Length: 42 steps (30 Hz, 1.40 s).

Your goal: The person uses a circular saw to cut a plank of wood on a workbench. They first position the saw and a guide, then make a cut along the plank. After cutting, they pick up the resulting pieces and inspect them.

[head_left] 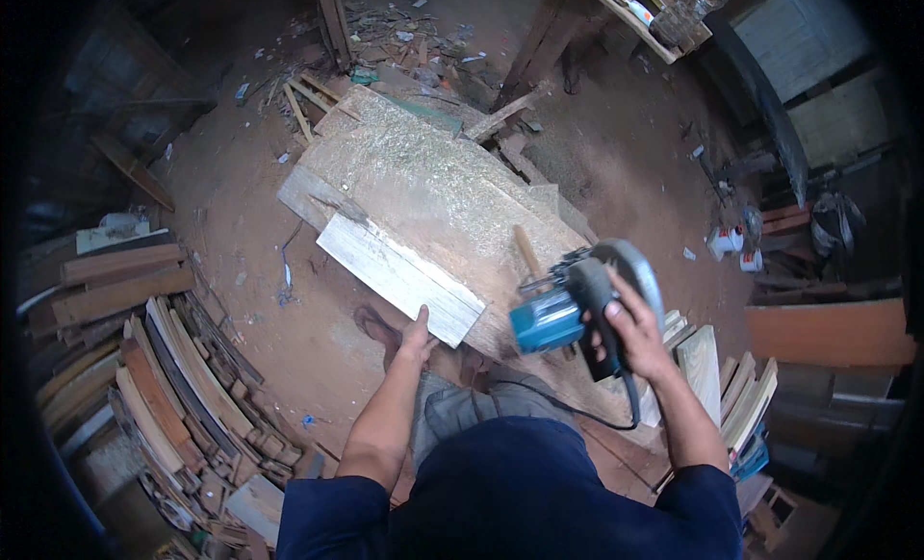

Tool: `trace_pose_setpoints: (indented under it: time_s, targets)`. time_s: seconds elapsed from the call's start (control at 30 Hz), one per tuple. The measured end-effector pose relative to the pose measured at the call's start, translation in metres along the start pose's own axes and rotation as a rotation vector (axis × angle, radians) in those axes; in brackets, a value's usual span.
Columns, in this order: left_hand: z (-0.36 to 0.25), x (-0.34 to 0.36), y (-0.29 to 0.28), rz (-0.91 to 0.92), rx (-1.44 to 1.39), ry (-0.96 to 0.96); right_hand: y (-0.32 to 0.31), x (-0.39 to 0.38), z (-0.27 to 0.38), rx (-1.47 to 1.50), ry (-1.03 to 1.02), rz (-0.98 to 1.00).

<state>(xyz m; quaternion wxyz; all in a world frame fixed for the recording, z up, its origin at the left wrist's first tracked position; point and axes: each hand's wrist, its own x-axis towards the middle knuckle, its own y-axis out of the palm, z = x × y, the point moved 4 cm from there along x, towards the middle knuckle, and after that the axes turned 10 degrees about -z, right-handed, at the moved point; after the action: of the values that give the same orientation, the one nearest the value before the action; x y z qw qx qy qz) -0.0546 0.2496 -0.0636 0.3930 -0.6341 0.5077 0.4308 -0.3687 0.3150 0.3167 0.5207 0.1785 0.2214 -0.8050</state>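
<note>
A pale, flat wooden board (395, 271) lies along the near edge of a workbench (472, 209) strewn with sawdust. My left hand (416, 341) is closed on the board's near edge, close to its right end, with the thumb on top. In my right hand (630, 327) is a teal and black circular saw (545, 321), gripped by its rear handle over the right end of the bench. Its round guard faces right, and a black cord (630, 401) hangs from the handle. Behind the saw a wooden handle (526, 250) shows; its other end is hidden.
Stacked wooden strips (173, 368) fill the floor at left. More cut boards (701, 368) stand close by my right forearm. Offcuts and litter (409, 45) lie beyond the bench. A cluttered shelf (640, 21) juts in at far right, and white containers (727, 241) sit on the right.
</note>
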Motion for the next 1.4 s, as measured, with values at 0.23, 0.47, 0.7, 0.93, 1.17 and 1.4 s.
trace_pose_setpoints:
  time_s: [0.23,0.47,0.7,0.93,1.17,1.4]
  targets:
    - [0.016,-0.021,0.003,-0.007,-0.227,0.417,-0.066,0.037,0.0,-0.855,-0.649,-0.026]
    - [0.002,-0.053,-0.029,-0.261,-0.331,0.575,-0.049,0.121,-0.207,-1.595,-0.177,0.184]
    - [-0.027,-0.152,-0.028,-0.429,0.073,0.43,-0.018,0.123,-0.36,-1.747,-0.117,0.316]
    - [-0.004,-0.135,-0.072,-0.233,0.037,0.473,-0.023,0.118,-0.35,-1.767,-0.005,0.229]
    - [-0.031,-0.157,-0.097,-0.185,0.094,0.455,0.076,0.077,-0.263,-1.403,-0.349,0.163]
    - [-0.041,-0.144,-0.125,-0.098,0.127,0.346,0.209,0.15,-0.276,-0.626,-0.18,0.159]
